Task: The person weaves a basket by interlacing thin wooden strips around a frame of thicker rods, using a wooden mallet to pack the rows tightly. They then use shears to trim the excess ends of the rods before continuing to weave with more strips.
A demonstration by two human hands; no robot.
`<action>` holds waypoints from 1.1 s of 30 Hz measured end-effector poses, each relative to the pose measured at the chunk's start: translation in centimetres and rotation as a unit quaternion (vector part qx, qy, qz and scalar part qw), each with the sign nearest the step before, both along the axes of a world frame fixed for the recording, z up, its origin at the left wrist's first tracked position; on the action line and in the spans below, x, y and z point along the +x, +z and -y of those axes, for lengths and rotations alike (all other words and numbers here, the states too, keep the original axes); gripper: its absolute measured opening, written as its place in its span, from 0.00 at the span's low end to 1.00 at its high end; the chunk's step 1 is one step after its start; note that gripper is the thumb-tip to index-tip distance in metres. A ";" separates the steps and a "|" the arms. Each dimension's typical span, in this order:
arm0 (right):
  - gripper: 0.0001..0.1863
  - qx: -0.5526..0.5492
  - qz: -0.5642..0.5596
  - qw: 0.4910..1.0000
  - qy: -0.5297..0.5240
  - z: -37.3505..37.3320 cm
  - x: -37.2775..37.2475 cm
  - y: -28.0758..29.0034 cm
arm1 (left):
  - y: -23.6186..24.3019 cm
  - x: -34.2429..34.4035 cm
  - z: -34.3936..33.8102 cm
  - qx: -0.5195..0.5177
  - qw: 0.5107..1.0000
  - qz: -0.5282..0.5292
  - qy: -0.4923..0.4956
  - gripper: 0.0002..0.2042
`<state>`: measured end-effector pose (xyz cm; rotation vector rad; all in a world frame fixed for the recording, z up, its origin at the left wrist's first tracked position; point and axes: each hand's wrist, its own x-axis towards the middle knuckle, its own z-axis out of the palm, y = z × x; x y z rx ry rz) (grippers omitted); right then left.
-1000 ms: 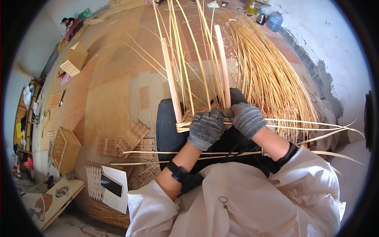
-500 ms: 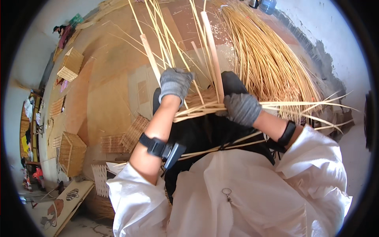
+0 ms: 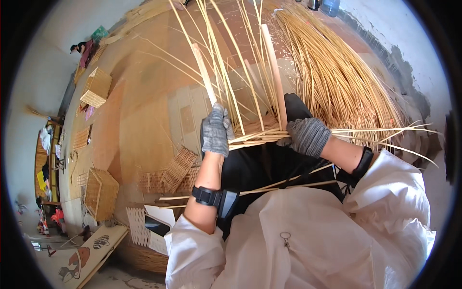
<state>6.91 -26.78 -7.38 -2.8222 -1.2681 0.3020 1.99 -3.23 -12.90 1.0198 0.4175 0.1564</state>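
Weave: woven band of pale yellow plant strands point(image 3: 257, 139), lying level above the person's black-clad lap point(image 3: 255, 168), between the two hands.
Left hand: grey knitted glove on the left hand point(image 3: 215, 130); fingers clamped round the foot of the smooth, pale wooden left post point(image 3: 204, 72), at the band's left end.
Right hand: matching glove on the right hand point(image 3: 308, 137); fingers curled closed on the band's right end (their tips are partly hidden), beside the foot of the pale wooden right post point(image 3: 274, 74).
Posts: both upright in the picture, leaning slightly left.
Uprights: long, thin yellow strands point(image 3: 237, 53) rise from the band between the posts, fanning out.
Loose ends: several pale strands point(image 3: 370, 130) run rightward past the right hand.
Lap: two thin loose rods point(image 3: 288, 186) cross below the band, well apart from it.
Floor, right: large bundle of golden stalks point(image 3: 332, 77).
Floor, left: flat brown woven panels point(image 3: 178, 169), overlapping; box-shaped straw-coloured basket point(image 3: 101, 193) beyond them.
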 end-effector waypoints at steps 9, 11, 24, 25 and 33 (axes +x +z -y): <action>0.28 -0.044 0.044 0.997 0.045 1.4 0.8 1.1 | 2.2 -6.9 -2.5 0.669 0.679 0.231 -0.195 0.22; 0.28 -0.029 0.074 0.995 0.055 1.4 0.7 1.2 | 0.5 -6.3 -3.1 0.632 0.710 0.252 -0.184 0.22; 0.28 -0.001 0.105 0.992 0.066 2.1 0.8 0.0 | -1.5 -5.3 -3.6 0.619 0.710 0.304 -0.146 0.23; 0.27 0.022 0.121 0.990 0.073 2.3 0.8 -0.2 | -1.5 -5.2 -3.6 0.620 0.712 0.295 -0.147 0.23; 0.27 0.018 0.145 0.987 0.071 2.1 1.0 -0.6 | -2.5 -6.0 -2.3 0.683 0.678 0.262 -0.079 0.20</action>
